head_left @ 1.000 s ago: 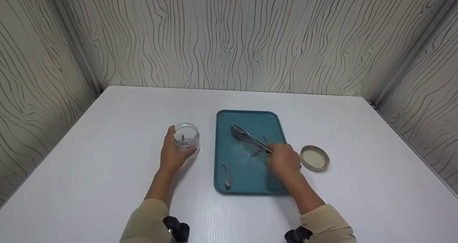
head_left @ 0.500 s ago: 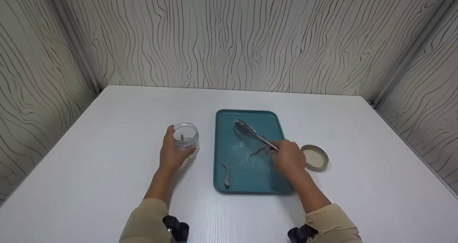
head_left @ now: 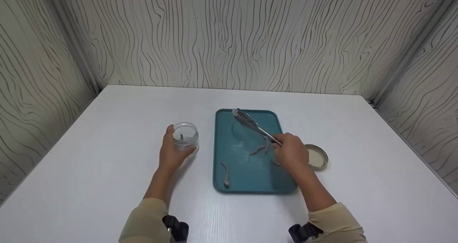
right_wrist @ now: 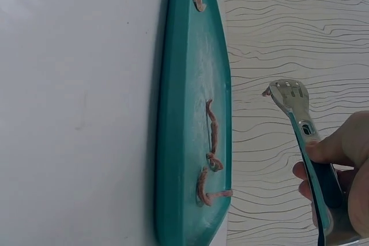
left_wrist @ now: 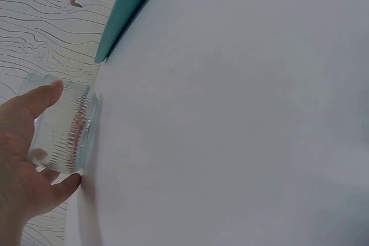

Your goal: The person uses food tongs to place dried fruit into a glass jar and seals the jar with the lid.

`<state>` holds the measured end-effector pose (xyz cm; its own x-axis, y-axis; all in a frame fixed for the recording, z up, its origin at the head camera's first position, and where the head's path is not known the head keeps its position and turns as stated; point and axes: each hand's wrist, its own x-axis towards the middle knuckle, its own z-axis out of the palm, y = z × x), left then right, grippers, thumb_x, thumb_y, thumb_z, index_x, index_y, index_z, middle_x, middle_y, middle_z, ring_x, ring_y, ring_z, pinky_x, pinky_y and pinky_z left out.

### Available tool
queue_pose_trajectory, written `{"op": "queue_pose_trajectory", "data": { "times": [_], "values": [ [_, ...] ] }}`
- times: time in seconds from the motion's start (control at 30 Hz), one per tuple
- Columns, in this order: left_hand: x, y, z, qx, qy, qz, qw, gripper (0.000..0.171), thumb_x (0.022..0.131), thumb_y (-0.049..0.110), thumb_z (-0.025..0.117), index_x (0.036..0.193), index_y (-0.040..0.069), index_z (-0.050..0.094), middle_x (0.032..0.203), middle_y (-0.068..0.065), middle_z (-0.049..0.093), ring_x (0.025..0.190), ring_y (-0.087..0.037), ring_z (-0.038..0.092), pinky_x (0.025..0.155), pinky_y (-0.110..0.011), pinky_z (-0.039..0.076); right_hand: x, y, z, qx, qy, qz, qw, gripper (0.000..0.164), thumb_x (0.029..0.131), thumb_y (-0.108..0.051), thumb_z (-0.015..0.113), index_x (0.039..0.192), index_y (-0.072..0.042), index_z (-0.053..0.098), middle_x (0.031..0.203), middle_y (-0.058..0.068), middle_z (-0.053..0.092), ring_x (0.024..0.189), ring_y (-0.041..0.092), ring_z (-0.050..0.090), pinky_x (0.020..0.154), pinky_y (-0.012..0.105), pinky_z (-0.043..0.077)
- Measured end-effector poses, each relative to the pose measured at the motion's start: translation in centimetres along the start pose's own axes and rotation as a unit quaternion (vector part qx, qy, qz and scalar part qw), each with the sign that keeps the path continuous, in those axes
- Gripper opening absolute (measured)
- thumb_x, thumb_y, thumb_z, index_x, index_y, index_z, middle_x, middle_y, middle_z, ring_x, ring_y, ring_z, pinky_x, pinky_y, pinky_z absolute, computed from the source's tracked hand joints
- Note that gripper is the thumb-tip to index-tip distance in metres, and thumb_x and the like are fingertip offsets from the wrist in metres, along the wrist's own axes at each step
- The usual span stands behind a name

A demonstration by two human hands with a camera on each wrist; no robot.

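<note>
My left hand [head_left: 173, 153] grips a clear open glass jar [head_left: 189, 141], thumb and fingers on opposite sides. Inside the jar lies a thin reddish strip [left_wrist: 75, 133], seen through the ribbed wall. In my right hand [head_left: 291, 151] is a pair of metal tongs [right_wrist: 300, 102], raised over the far part of the teal tray [head_left: 243, 180]. A small piece of a pinkish-brown strip [left_wrist: 75, 1] sticks out from the tong tips. Several similar wrinkled strips [right_wrist: 213, 133] lie on the tray, one apart near its front left corner.
A round jar lid [head_left: 316, 159] lies inner side up on the white table [head_left: 107, 164], just right of the tray and partly behind my right hand. Whitish smears mark the tray's middle. Patterned panels [head_left: 222, 39] enclose the table at the back and sides.
My right hand has moved away from me and slightly right, lifting the tongs off the tray's middle with a strip at their tips. The left hand and jar have stayed in place.
</note>
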<state>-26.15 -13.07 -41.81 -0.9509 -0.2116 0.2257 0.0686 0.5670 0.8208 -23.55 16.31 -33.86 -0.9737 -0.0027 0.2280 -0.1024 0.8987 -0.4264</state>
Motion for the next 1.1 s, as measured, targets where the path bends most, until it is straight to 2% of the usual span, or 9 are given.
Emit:
{"op": "queue_pose_trajectory", "data": {
  "times": [0.17, 0.33, 0.5, 0.73, 0.9, 1.1],
  "values": [
    [-0.1, 0.1, 0.0, -0.001, -0.002, -0.005, 1.0, 0.088, 0.068, 0.021, 0.072, 0.135, 0.007, 0.016, 0.135, -0.018, 0.027, 0.122, -0.031, 0.025, 0.098, -0.045, 0.022, -0.2, -0.9, -0.4, 0.013, 0.022, -0.025, 0.999, 0.025, 0.078, -0.008, 0.061, 0.103, -0.007, 0.063, 0.089, 0.01, 0.061, 0.08, 0.024, 0.056, 0.056, 0.038, 0.045],
    [-0.1, 0.2, 0.0, -0.009, 0.0, -0.004, 1.0, 0.089, 0.068, 0.022, 0.073, 0.135, 0.008, 0.016, 0.135, -0.017, 0.027, 0.122, -0.031, 0.024, 0.098, -0.045, 0.022, -0.3, -2.0, -0.6, 0.025, 0.039, -0.05, 0.998, 0.024, 0.078, -0.008, 0.061, 0.102, -0.006, 0.064, 0.088, 0.009, 0.061, 0.079, 0.024, 0.056, 0.058, 0.038, 0.046],
    [-0.2, 0.2, 0.0, -0.004, 0.005, 0.005, 1.0, 0.091, 0.067, 0.023, 0.074, 0.135, 0.005, 0.016, 0.134, -0.018, 0.027, 0.123, -0.031, 0.023, 0.099, -0.044, 0.021, -0.6, -3.3, -0.7, 0.021, 0.046, -0.062, 0.997, 0.023, 0.078, -0.008, 0.061, 0.1, -0.008, 0.065, 0.086, 0.006, 0.06, 0.077, 0.023, 0.054, 0.056, 0.038, 0.045],
    [-0.1, 0.1, 0.1, -0.006, 0.005, -0.008, 0.9999, 0.09, 0.067, 0.022, 0.073, 0.135, 0.008, 0.016, 0.135, -0.016, 0.027, 0.123, -0.03, 0.023, 0.099, -0.044, 0.02, -0.9, -5.3, -0.6, 0.022, 0.055, -0.096, 0.994, 0.021, 0.077, -0.008, 0.062, 0.098, -0.009, 0.066, 0.079, 0.004, 0.058, 0.075, 0.023, 0.053, 0.057, 0.037, 0.045],
    [0.0, 0.1, 0.2, -0.007, 0.006, -0.015, 0.9998, 0.091, 0.067, 0.022, 0.073, 0.136, 0.008, 0.016, 0.136, -0.016, 0.026, 0.124, -0.03, 0.023, 0.099, -0.043, 0.02, -1.1, -6.4, -0.5, 0.015, 0.048, -0.103, 0.993, 0.021, 0.078, -0.01, 0.062, 0.099, -0.011, 0.065, 0.079, 0.002, 0.057, 0.072, 0.019, 0.051, 0.057, 0.036, 0.044],
    [0.0, 0.2, 0.0, -0.012, 0.006, 0.0, 0.9999, 0.089, 0.066, 0.02, 0.074, 0.134, 0.007, 0.018, 0.135, -0.017, 0.027, 0.122, -0.03, 0.025, 0.099, -0.043, 0.021, -1.1, -7.4, -0.4, 0.008, 0.055, -0.119, 0.991, 0.019, 0.078, -0.01, 0.062, 0.096, -0.013, 0.066, 0.075, 0.0, 0.055, 0.068, 0.018, 0.049, 0.053, 0.033, 0.043]
  ]
}}
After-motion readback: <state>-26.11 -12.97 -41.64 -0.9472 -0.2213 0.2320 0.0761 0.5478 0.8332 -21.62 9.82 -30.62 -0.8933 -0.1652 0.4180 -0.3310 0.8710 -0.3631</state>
